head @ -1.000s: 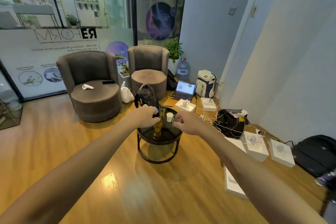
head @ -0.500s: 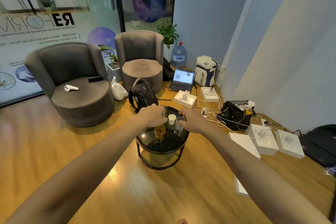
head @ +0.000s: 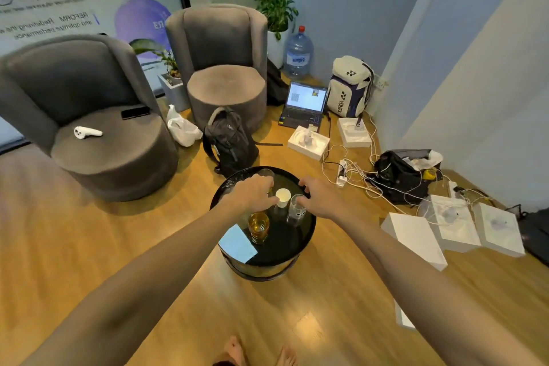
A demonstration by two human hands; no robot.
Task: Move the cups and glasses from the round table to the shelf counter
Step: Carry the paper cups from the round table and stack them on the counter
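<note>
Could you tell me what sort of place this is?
Probably an office lounge or waiting corner: two grey armchairs by a branded glass wall, and a small round table on wooden flooring.

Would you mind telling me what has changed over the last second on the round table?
The view has tilted down and come closer. The left hand has moved from the amber glass to the white paper cup; the right hand stays at the clear glass. All the cups remain on the round table.
</note>
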